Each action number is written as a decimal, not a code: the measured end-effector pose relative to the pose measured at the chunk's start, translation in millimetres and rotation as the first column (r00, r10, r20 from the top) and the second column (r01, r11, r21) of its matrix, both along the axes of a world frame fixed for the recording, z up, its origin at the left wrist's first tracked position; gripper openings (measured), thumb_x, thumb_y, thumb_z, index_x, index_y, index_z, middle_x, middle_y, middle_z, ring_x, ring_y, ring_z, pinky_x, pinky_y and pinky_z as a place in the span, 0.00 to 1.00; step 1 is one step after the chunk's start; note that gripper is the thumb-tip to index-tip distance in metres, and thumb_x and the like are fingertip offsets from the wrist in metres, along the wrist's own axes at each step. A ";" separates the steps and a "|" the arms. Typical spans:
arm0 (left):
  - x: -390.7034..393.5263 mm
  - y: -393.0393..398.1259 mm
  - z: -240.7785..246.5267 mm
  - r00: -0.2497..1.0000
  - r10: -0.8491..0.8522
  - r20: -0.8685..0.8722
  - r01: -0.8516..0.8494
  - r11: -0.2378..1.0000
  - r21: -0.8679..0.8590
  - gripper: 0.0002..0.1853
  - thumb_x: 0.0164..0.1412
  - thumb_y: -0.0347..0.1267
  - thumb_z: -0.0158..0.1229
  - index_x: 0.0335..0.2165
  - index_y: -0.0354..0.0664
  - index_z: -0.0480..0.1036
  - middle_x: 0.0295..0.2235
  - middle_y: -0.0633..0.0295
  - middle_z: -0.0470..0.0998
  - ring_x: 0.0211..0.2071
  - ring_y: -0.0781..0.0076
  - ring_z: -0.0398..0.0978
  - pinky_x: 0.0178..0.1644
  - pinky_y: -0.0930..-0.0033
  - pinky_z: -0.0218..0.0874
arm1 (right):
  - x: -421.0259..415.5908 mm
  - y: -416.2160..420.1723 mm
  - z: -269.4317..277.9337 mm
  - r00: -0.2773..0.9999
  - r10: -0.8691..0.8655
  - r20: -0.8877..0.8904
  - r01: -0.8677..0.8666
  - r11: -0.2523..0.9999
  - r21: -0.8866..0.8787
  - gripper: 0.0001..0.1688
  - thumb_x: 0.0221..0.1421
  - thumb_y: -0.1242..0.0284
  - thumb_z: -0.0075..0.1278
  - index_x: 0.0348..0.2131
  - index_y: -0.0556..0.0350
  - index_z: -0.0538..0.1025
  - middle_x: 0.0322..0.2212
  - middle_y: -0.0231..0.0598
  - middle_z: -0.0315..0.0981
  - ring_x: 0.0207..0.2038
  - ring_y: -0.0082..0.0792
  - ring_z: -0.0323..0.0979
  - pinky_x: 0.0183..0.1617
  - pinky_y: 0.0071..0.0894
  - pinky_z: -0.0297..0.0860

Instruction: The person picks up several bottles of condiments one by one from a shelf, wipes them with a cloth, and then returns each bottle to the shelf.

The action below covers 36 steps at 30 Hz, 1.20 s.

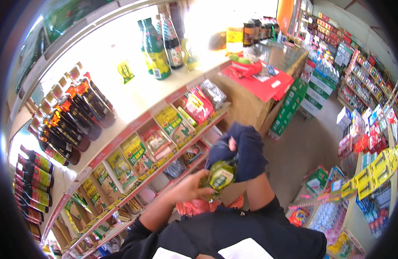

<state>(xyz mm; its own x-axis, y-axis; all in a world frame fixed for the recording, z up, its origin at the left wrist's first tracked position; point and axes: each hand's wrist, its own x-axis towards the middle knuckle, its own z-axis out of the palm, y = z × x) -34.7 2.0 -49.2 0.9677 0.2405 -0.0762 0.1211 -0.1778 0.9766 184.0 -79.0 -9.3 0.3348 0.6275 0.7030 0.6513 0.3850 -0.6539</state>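
Note:
In front of my chest, my left hand (197, 187) grips a clear bottle (221, 178) of yellow-green liquid with a green and yellow label. The bottle is tilted, and its ends are partly hidden by my hand and the cloth. A navy blue cloth (250, 152) is bunched around my right hand (232, 144), so that only a bit of finger shows. The cloth touches the bottle's upper right side. Below the bottle hangs a reddish plastic bag (194, 207). A bottle with a similar yellow label (125, 72) stands on the bright shelf top (134, 106).
Dark sauce bottles (79, 113) line the left of the shelf, beside taller green bottles (155, 48). Compartments below hold seasoning packets (137, 150). A wooden counter (246, 103) bears a red sheet (260, 84). Green cartons (288, 110) and a loaded display (328, 217) flank the floor (283, 155).

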 end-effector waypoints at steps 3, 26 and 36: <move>4.4 -9.5 11.8 0.981 0.172 0.088 -0.194 0.882 0.430 0.27 0.52 0.34 0.62 0.46 0.33 0.60 0.39 0.41 0.72 0.43 0.41 0.69 0.45 0.57 0.63 | -1.9 -1.1 8.7 0.941 0.107 -0.320 -0.124 0.992 -0.033 0.08 0.55 0.73 0.42 0.23 0.52 0.66 0.19 0.30 0.63 0.21 0.21 0.61 0.27 0.21 0.58; 125.5 243.5 129.4 0.610 0.634 0.475 -0.759 0.641 0.118 0.17 0.50 0.28 0.64 0.40 0.38 0.70 0.36 0.60 0.76 0.36 0.73 0.71 0.43 0.69 0.62 | 80.1 -105.2 -42.9 -0.386 0.383 -0.839 0.177 0.924 0.340 0.13 0.53 0.67 0.47 0.17 0.45 0.70 0.15 0.26 0.69 0.21 0.25 0.67 0.28 0.29 0.67; 146.3 262.5 128.1 0.625 0.688 0.368 -0.777 0.503 0.379 0.24 0.43 0.32 0.69 0.38 0.33 0.71 0.34 0.55 0.75 0.35 0.67 0.71 0.38 0.64 0.62 | 107.3 -109.1 -61.2 -0.375 0.346 -0.860 0.043 0.933 0.357 0.13 0.51 0.67 0.48 0.16 0.45 0.69 0.13 0.28 0.67 0.19 0.26 0.65 0.25 0.29 0.64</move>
